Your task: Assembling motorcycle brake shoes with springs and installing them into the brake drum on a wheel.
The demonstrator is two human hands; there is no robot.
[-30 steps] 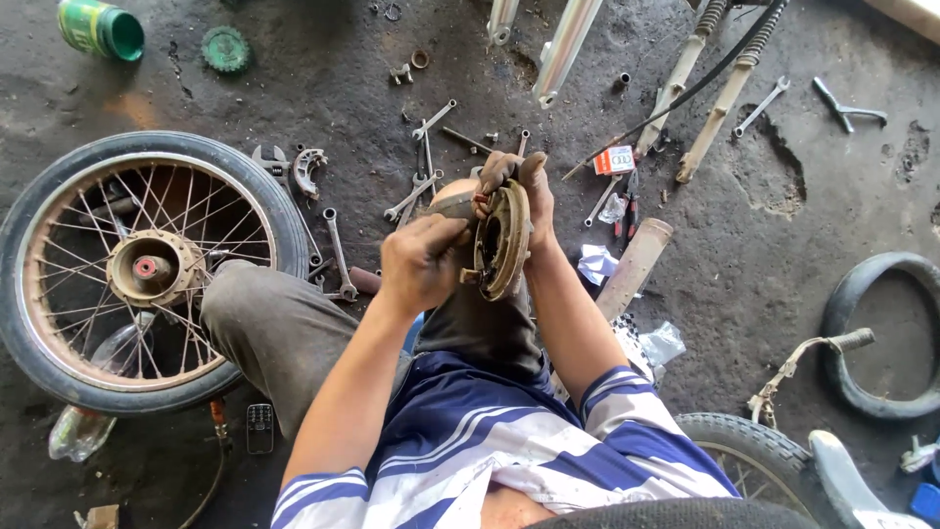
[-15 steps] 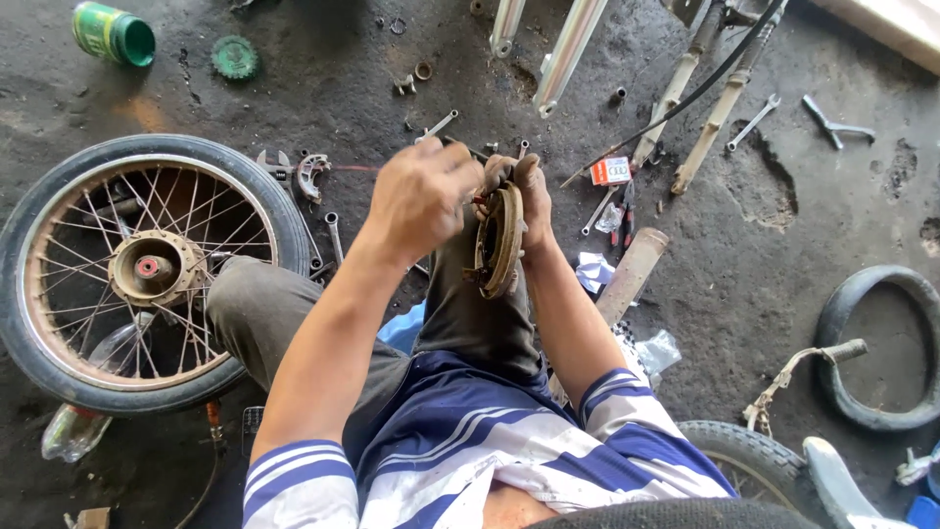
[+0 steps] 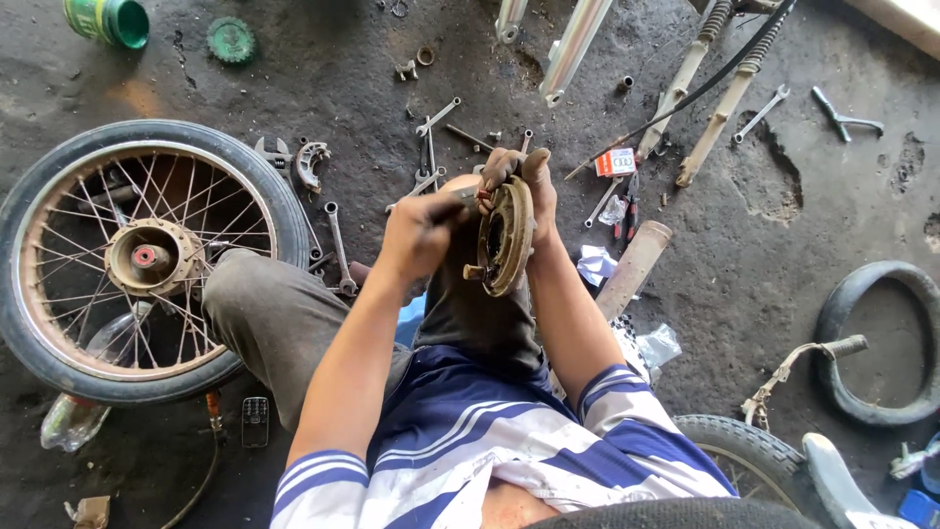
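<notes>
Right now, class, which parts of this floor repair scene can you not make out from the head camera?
- Tool tip in the left hand: blurred and hidden against the brake plate.
- Right hand palm: hidden behind the plate.
- Tyre at right: cut off by the frame edge.
- Small fittings on the floor: too small to identify.

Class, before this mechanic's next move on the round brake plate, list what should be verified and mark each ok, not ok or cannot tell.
1. Right hand grips the rusty brake plate by its top edge: ok.
2. Left hand closed on a slim tool whose tip meets the plate: ok.
3. Tool type: cannot tell.
4. Plate braced over the knee: cannot tell.
5. Spare spanners lie on the floor nearby: ok.
6. Spoked wheel lies flat beside the left leg: ok.
</notes>
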